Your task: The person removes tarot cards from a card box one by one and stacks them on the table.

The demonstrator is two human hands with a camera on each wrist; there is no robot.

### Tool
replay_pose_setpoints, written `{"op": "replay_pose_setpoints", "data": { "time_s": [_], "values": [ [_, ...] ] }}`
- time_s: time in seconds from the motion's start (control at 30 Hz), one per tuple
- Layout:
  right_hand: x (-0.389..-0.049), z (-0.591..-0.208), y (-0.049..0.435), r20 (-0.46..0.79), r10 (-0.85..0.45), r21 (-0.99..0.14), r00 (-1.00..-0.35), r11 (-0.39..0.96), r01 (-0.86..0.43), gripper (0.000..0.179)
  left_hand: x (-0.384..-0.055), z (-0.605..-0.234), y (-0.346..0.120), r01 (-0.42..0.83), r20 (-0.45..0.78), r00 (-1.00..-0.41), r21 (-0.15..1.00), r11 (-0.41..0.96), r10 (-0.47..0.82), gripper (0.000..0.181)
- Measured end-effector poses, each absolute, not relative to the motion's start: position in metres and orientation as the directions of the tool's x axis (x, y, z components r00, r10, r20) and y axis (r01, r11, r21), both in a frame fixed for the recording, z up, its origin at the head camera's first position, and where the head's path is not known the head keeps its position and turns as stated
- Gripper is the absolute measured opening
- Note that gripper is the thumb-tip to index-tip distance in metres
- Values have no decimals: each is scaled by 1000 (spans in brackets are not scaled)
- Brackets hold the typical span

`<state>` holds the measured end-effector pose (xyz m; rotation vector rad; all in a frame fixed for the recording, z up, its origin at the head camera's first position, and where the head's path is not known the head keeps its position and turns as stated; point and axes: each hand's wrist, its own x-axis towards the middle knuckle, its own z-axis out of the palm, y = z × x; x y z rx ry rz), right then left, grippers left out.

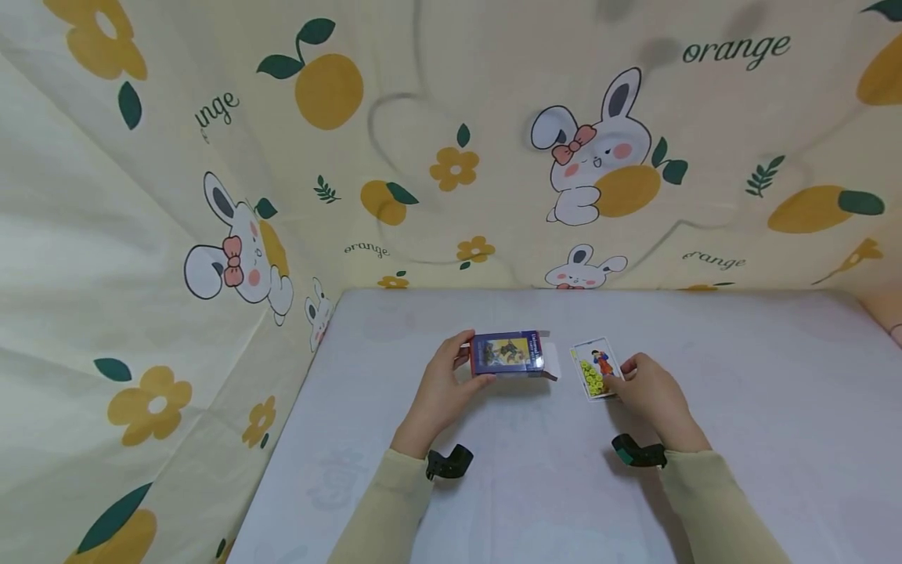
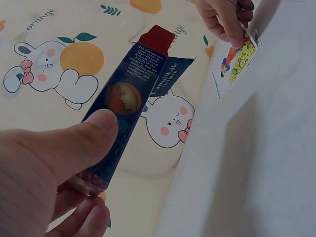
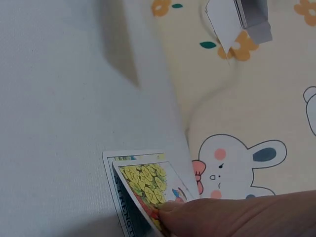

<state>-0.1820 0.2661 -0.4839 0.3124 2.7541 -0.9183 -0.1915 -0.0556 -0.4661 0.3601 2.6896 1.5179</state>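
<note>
My left hand grips a blue tarot card box by its left end, above the table. In the left wrist view the thumb presses on the box's narrow side, which bears a round face picture. The box's right end is open, with its flaps sticking out. To the right of the box, my right hand pinches tarot cards by their near right edge. The top card shows yellow discs and a figure; a second card marked STRENGTH peeks out beneath it.
A white-covered table spreads under both hands. Behind and to the left hangs a cream cloth printed with rabbits, oranges and flowers. Each wrist wears a small black camera mount.
</note>
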Motion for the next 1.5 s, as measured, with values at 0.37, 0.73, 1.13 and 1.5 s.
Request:
{"op": "replay_pose_setpoints", "data": {
  "time_s": [0.37,0.73,1.13,1.5],
  "values": [
    [-181,-485,266,-295,132,-506,-946,818,272,39,-191,-466,-56,179,82,-974,852,493,213,78],
    [-178,-487,263,-287,156,-494,-945,822,285,42,-193,-466,-56,199,97,-969,851,486,228,79],
    [-178,-487,259,-287,179,-501,-941,810,306,41,-194,-468,-57,208,109,-969,840,501,221,78],
    [-177,-486,259,-284,169,-509,-944,808,297,40,-193,-467,-56,197,97,-970,846,495,222,78]
  ]
}}
